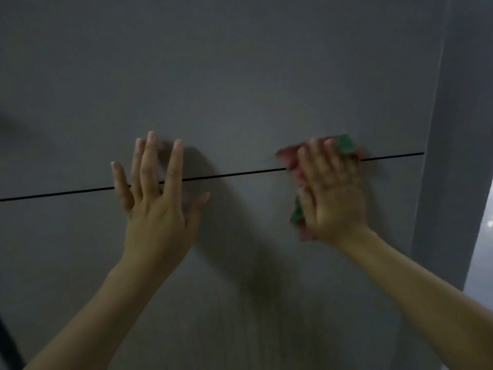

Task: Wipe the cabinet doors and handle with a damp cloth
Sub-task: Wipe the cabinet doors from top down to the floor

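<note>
The right hand (333,190) presses a soft, limp cloth (346,143) flat over the seam between the grey cabinet doors (240,76) — best held bunched under the palm — while the left hand (157,193) rests spread open.

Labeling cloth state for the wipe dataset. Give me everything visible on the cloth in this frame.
The cloth looks like soft fabric, red or pink with green patches, blurred. It is bunched flat under the right hand, which presses it against the grey cabinet door. It lies across the dark seam between panels, near the door's right edge. Only its edges show: above the fingertips and along the hand's left side down to the wrist. Whether it is damp cannot be told.
</note>
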Demonstrator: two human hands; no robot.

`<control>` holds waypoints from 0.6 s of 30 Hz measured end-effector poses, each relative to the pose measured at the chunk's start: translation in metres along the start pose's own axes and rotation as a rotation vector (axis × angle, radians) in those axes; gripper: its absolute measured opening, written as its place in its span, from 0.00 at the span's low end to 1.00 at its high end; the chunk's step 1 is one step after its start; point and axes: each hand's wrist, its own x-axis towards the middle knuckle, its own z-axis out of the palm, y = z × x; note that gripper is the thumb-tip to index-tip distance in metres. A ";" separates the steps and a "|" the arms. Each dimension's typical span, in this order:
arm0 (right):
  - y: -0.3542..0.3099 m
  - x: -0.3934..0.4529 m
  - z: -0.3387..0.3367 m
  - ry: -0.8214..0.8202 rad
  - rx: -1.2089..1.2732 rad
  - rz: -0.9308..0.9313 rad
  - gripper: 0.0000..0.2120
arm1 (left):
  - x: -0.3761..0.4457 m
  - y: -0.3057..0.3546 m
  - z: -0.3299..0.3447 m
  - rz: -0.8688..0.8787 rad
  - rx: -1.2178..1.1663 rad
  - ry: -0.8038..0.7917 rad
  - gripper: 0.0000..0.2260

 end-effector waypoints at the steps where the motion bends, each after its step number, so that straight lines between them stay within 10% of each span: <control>1: 0.004 0.011 -0.001 0.048 -0.027 0.174 0.25 | -0.001 -0.003 0.001 -0.012 -0.011 -0.013 0.32; 4: -0.032 0.036 0.005 0.204 -0.013 0.524 0.26 | -0.004 -0.002 0.005 -0.011 -0.030 -0.031 0.33; 11: -0.046 -0.034 0.009 -0.078 0.053 -0.338 0.26 | -0.005 -0.002 0.005 -0.024 -0.044 -0.048 0.34; 18: -0.041 -0.042 0.017 0.202 0.028 0.612 0.26 | -0.021 0.033 0.013 -0.056 -0.022 -0.032 0.36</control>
